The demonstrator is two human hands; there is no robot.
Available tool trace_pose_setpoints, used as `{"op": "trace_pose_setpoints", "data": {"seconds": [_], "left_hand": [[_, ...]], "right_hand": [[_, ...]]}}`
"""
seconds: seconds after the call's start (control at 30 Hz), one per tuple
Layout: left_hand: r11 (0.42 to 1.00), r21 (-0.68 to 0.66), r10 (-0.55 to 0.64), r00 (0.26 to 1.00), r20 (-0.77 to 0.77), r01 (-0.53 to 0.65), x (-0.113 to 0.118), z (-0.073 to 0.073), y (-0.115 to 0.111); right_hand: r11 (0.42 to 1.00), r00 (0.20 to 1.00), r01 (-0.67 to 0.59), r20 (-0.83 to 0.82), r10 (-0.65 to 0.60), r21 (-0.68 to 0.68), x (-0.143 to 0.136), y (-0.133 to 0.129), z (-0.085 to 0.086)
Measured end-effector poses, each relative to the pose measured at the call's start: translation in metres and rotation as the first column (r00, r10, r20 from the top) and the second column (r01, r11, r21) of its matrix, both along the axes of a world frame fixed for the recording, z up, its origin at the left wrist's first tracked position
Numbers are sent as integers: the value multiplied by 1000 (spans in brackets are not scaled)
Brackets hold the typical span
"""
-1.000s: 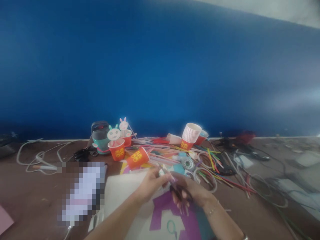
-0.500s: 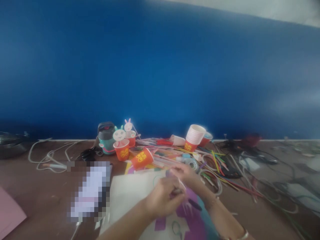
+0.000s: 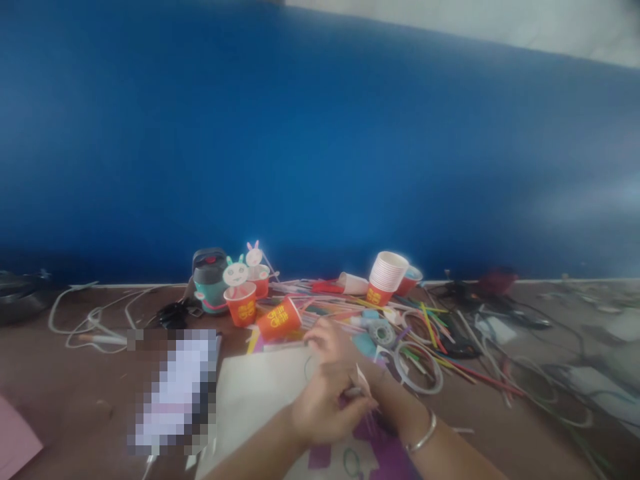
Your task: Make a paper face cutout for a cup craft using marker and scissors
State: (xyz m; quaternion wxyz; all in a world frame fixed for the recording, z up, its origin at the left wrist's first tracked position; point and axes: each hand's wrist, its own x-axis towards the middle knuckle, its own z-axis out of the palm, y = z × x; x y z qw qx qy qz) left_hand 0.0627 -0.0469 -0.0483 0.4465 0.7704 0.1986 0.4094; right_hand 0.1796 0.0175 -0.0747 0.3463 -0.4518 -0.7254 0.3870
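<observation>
Two bare hands work above a large white paper sheet (image 3: 255, 380) in the head view. The left hand (image 3: 325, 403), over the sheet, is curled closed around a small pale paper-like piece (image 3: 363, 382), blurred at its edges. Near the sheet's far edge, the right hand (image 3: 333, 343) has loosely bent fingers; how far they are open, and whether they hold anything, I cannot tell. A silver metal bangle (image 3: 426, 433) circles the right wrist. Purple paper pieces (image 3: 390, 460) lie on the sheet's near right part.

Just beyond the sheet, an orange paper cup with yellow print (image 3: 280, 319) lies on its side. Farther beyond, to the left, are an upright orange paper cup (image 3: 245, 308), a white rabbit-face cutout with green ears (image 3: 236, 273) and a teal-and-grey bottle (image 3: 210, 290). Beyond the sheet to the right are a white-rimmed paper cup stack (image 3: 387, 277), a tape roll (image 3: 383, 332) and thin multicoloured sticks (image 3: 460, 368).
</observation>
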Motion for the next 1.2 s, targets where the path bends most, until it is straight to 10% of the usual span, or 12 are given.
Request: {"op": "trace_pose_setpoints", "data": {"seconds": [0.13,0.4,0.87,1.2], "left_hand": [[1000,-11,5,1000,-19,-5,1,-1,-1],[993,116,25,998,49,-31,3,-8,-3],[961,139,224,967,125,-241,3,-17,2],[950,173,236,960,150,-260,3,-24,0]], "right_hand": [[962,861,9,488,-146,272,-1,1,1],[948,757,-11,622,-200,318,-12,-2,0],[998,855,56,516,-46,-4,79,-26,56],[896,914,251,216,-344,365,15,-9,-1]]}}
